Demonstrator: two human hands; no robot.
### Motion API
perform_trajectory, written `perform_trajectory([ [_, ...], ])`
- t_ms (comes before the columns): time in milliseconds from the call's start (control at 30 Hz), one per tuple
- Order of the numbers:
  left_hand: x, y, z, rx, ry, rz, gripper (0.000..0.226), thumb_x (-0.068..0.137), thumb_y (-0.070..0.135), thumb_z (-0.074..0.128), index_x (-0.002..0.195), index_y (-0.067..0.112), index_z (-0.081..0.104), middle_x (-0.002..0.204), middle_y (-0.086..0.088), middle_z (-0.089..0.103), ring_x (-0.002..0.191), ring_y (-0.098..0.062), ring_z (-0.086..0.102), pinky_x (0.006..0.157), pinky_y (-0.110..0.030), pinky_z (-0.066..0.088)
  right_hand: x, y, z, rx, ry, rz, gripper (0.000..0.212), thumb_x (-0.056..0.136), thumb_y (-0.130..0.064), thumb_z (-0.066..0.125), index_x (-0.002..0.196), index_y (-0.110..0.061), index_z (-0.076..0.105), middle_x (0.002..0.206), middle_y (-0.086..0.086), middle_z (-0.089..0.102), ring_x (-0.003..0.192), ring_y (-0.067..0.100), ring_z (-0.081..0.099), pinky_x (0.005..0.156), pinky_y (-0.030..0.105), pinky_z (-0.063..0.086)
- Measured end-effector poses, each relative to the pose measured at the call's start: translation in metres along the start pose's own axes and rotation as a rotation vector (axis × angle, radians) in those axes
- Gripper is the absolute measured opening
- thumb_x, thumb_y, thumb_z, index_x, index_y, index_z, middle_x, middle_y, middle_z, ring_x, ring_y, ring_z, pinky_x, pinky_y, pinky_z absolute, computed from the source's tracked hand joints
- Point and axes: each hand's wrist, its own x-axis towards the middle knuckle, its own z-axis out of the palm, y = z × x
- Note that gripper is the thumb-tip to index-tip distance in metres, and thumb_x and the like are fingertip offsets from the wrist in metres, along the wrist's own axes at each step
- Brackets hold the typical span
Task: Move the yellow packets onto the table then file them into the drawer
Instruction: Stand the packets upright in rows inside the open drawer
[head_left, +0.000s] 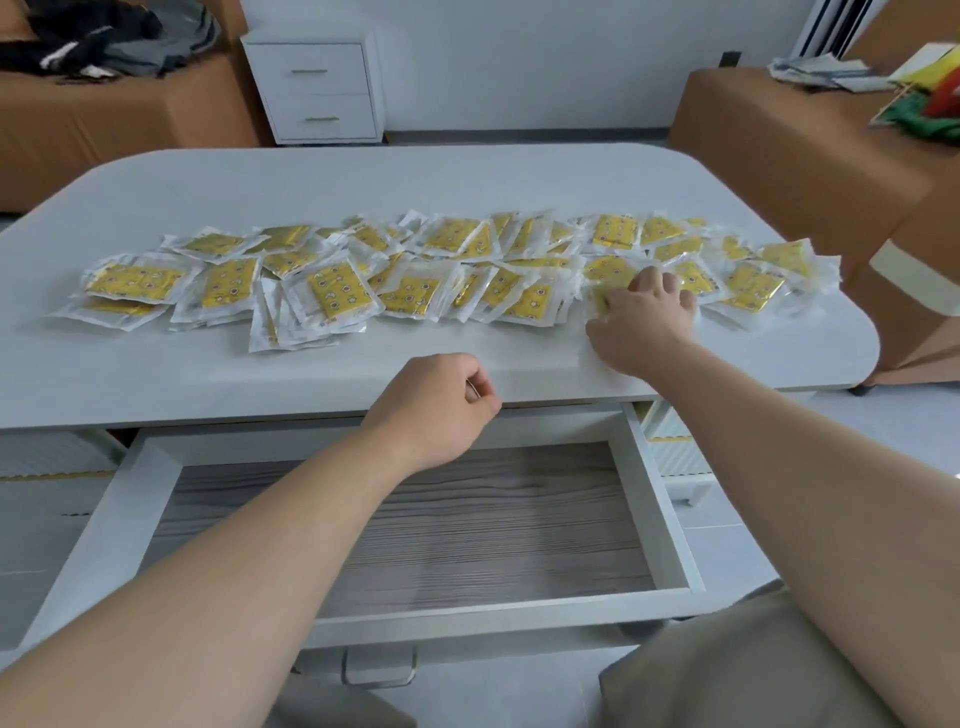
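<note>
Several yellow packets (332, 291) in clear wrappers lie spread in a long band across the white table (467, 176). Below the table's front edge the drawer (415, 525) stands pulled out, and its wood-grain bottom holds nothing. My right hand (641, 322) lies on the packets at the band's right end, fingers curled over one yellow packet (600, 299) at the table's front. My left hand (441, 405) hovers at the table's front edge above the drawer, fingers curled in, holding nothing.
A white two-drawer cabinet (317, 88) stands against the far wall. Brown-covered furniture sits at the left (104, 119) with dark clothes on it, and at the right (789, 150) with papers and coloured items. My lap is below the drawer.
</note>
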Motion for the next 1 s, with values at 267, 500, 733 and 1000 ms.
perform_trajectory([
  [267,-0.01,-0.023,-0.001,-0.066,-0.074,-0.1,0.008,0.093,0.023,0.067,0.085,0.023,0.068,0.072,0.009,0.074,0.058,-0.006,0.071,0.062,-0.025,0.052,-0.057,-0.03,-0.02,0.151,-0.136,-0.216,0.016,0.094,-0.036,0.043,0.094,-0.021,0.043,0.09,-0.003,0.044,0.089,0.026,0.05,0.082,0.04,0.043],
  [500,-0.012,-0.021,-0.006,-0.755,-0.242,-0.618,0.05,0.097,0.05,0.058,0.105,0.001,0.065,0.092,-0.017,0.076,0.072,-0.026,0.072,0.064,-0.033,0.058,-0.08,-0.06,-0.018,0.507,-0.169,-0.426,0.014,0.088,-0.02,0.057,0.098,-0.024,0.066,0.127,-0.001,0.053,0.116,0.018,0.054,0.1,0.029,0.043],
  [733,-0.012,-0.021,0.001,-1.146,-0.206,-0.739,0.037,0.095,0.046,0.062,0.101,0.009,0.067,0.085,-0.009,0.077,0.069,-0.02,0.075,0.065,-0.033,0.059,-0.089,-0.086,-0.015,0.798,-0.188,-0.411,0.037,0.082,0.005,0.051,0.087,-0.023,0.075,0.126,-0.002,0.06,0.105,0.003,0.051,0.08,-0.001,0.031],
  [1000,-0.022,-0.029,0.002,-0.943,-0.176,-0.747,0.013,0.088,0.022,0.076,0.094,0.015,0.067,0.071,0.0,0.074,0.058,-0.013,0.067,0.051,-0.024,0.05,-0.052,-0.096,-0.014,1.17,-0.149,0.107,0.037,0.092,-0.008,0.052,0.122,-0.027,0.063,0.109,-0.008,0.06,0.06,0.005,0.059,0.055,0.026,0.055],
])
